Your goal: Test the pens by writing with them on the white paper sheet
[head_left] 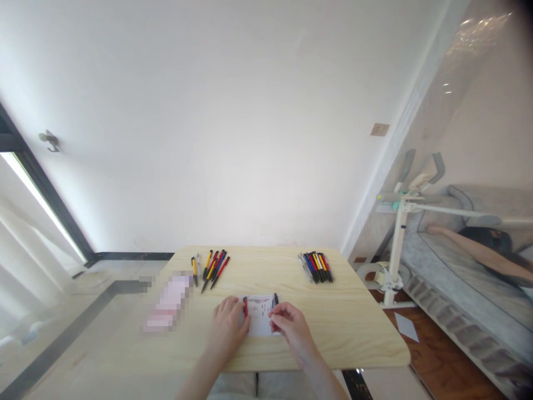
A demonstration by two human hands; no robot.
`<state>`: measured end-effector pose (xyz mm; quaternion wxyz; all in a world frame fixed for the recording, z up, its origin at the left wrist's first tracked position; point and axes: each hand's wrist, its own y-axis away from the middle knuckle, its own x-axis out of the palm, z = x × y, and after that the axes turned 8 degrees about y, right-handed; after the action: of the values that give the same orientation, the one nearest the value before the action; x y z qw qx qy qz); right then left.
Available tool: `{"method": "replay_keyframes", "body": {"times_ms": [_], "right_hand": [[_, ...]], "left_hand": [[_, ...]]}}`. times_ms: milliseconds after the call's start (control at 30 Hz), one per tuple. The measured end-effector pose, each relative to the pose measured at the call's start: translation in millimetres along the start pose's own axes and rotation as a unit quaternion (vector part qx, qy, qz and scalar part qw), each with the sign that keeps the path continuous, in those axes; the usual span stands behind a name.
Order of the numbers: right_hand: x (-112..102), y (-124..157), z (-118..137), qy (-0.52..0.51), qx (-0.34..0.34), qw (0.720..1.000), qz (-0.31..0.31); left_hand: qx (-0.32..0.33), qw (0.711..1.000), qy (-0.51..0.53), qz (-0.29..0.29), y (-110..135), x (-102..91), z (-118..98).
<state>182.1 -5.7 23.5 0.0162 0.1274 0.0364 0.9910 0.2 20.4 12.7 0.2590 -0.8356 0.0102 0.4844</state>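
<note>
A white sheet with small dark and red marks [260, 323] lies near the front middle of the tabletop. At its left edge my left hand [228, 328] is closed around a red pen [245, 307], its fingers resting over the paper's side. My right hand [293, 330] pinches a pen with a black end [275, 300] at the right edge of the sheet; the rest of that pen is covered by the fingers. Loose pens in yellow, red, blue and clear [212, 270] lie spread at the back left. A tighter row of pens [318, 268] lies at the back right.
The light wooden table [353, 333] stands before a white wall [250, 139]. A blurred pinkish patch [169, 305] covers its left side. To the right are an exercise machine [397, 244], a grey sofa [466, 278] and a person's leg [474, 250].
</note>
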Motion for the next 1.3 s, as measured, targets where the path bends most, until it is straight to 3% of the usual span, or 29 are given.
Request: {"method": "replay_keyframes", "body": {"times_ms": [467,867,1033,1300], "right_hand": [[2.8,-3.2,-5.4,0.002,0.005,1.0,0.008],[3.9,-4.2,-7.7,0.005,-0.001,1.0,0.017],[5.0,-2.6,-6.1,-0.003,0.004,1.0,0.022],[2.0,-1.7,-1.2,-0.006,0.009,1.0,0.005]], "left_hand": [[0.012,0.999,-0.014,-0.028,7.5,1.1,4.0],[0.012,1.0,-0.026,-0.012,14.2,-8.7,7.9],[0.038,0.999,-0.013,-0.001,7.4,-14.7,5.5],[0.045,0.999,-0.014,-0.015,-9.1,-18.7,18.6]]}}
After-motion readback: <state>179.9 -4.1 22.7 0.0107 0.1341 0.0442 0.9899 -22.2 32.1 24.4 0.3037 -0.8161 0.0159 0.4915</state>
